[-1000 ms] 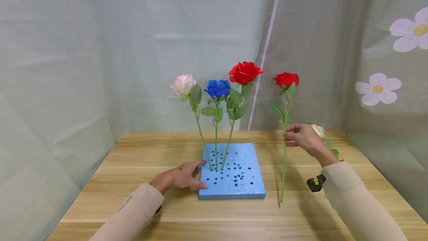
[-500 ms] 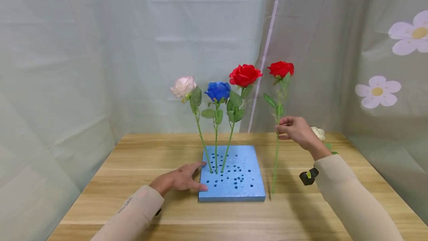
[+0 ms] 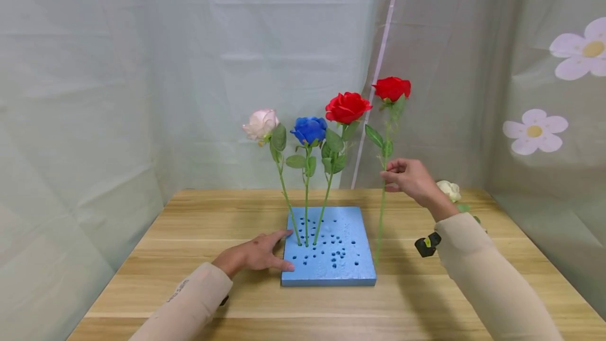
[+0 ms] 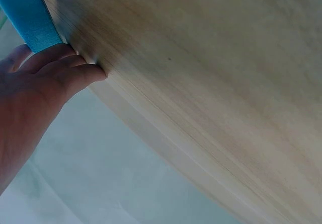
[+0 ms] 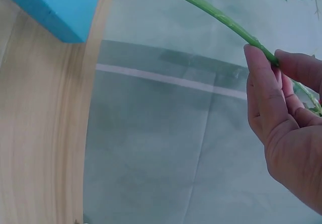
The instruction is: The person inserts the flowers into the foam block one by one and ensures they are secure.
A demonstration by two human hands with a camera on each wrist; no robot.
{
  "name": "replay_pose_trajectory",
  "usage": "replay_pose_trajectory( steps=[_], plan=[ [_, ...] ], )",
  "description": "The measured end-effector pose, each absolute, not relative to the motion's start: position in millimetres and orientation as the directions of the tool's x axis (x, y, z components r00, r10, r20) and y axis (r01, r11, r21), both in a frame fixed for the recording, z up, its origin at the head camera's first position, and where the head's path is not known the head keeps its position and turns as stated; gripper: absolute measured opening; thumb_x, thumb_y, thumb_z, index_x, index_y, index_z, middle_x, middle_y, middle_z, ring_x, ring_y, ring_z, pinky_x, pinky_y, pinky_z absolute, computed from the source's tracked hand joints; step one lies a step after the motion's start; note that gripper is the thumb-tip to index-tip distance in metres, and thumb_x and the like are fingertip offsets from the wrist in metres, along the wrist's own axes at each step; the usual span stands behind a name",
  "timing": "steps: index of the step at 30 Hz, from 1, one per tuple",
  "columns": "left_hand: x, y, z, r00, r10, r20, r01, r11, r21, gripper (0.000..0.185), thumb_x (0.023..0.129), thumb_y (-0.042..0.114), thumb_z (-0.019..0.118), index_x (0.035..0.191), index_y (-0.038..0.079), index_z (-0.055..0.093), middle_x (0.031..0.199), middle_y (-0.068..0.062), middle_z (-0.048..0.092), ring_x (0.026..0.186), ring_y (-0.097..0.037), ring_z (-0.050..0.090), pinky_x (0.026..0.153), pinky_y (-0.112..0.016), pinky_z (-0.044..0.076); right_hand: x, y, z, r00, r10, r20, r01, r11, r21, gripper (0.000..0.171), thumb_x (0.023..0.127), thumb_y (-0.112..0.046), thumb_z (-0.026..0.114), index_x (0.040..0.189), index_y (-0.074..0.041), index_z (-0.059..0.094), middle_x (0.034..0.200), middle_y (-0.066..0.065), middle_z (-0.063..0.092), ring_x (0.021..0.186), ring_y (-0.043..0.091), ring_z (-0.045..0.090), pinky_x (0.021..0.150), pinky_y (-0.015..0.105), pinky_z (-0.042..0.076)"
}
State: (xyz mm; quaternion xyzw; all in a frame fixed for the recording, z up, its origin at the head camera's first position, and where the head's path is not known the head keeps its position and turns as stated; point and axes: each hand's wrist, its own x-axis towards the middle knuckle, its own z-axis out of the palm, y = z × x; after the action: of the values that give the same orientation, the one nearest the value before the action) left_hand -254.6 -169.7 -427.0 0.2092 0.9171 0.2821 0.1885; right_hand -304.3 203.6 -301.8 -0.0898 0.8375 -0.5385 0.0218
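Note:
A blue foam block (image 3: 345, 264) with several holes lies on the wooden table (image 3: 189, 257). A pale pink rose (image 3: 259, 123), a blue rose (image 3: 309, 128) and a red rose (image 3: 347, 107) stand in its holes. My left hand (image 3: 255, 252) rests flat against the block's left edge, fingers straight; the left wrist view shows its fingertips (image 4: 75, 63) touching the block (image 4: 27, 15). My right hand (image 3: 407, 178) pinches the stem of a second red rose (image 3: 392, 88), upright, its lower end above the block's right edge. The right wrist view shows the stem (image 5: 211, 12) pinched by the fingers (image 5: 261, 83).
A cream rose (image 3: 448, 189) lies on the table behind my right hand. Pale green curtains (image 3: 142, 67) enclose the table, with printed flowers (image 3: 534, 129) on the right one. Bare wood lies to the left and in front of the block.
My right hand has lifted the second red rose off the table and carried it left, toward the block's right edge. The left hand has stayed put.

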Motion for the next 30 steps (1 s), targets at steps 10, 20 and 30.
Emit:
replay_pose_trajectory(
  steps=[10, 20, 30],
  plan=[
    [-252.8, -169.0, -428.0, -0.842, 0.489, -0.228, 0.273, 0.751, 0.601, 0.095, 0.073, 0.058, 0.070, 0.147, 0.017, 0.027, 0.147, -0.012, 0.032, 0.134, -0.030, 0.028, 0.105, -0.051, 0.027, -305.9, 184.3, -296.8, -0.979, -0.175, 0.107, -0.166, 0.367, -0.915, 0.020, 0.092, -0.009, 0.059, 0.101, 0.007, 0.050, 0.098, 0.021, 0.056, 0.088, 0.028, 0.060, 0.074, 0.036, 0.054],
    [-251.9, -169.2, -429.0, -0.844, 0.480, -0.239, 0.261, 0.758, 0.598, 0.095, 0.072, 0.059, 0.070, 0.147, 0.019, 0.027, 0.147, -0.011, 0.032, 0.134, -0.030, 0.028, 0.105, -0.052, 0.027, -310.3, 162.4, -296.0, -0.974, -0.167, 0.151, -0.201, 0.344, -0.917, 0.016, 0.091, -0.008, 0.059, 0.098, 0.005, 0.051, 0.092, 0.016, 0.056, 0.077, 0.021, 0.061, 0.070, 0.032, 0.055],
    [-253.2, -168.3, -425.9, -0.848, 0.472, -0.242, 0.252, 0.759, 0.601, 0.095, 0.072, 0.059, 0.070, 0.147, 0.019, 0.027, 0.148, -0.011, 0.031, 0.134, -0.030, 0.028, 0.105, -0.052, 0.027, -315.2, 148.3, -297.1, -0.973, -0.162, 0.164, -0.210, 0.323, -0.923, 0.019, 0.092, -0.009, 0.059, 0.101, 0.005, 0.051, 0.094, 0.017, 0.056, 0.082, 0.025, 0.060, 0.074, 0.035, 0.054]
  ],
)
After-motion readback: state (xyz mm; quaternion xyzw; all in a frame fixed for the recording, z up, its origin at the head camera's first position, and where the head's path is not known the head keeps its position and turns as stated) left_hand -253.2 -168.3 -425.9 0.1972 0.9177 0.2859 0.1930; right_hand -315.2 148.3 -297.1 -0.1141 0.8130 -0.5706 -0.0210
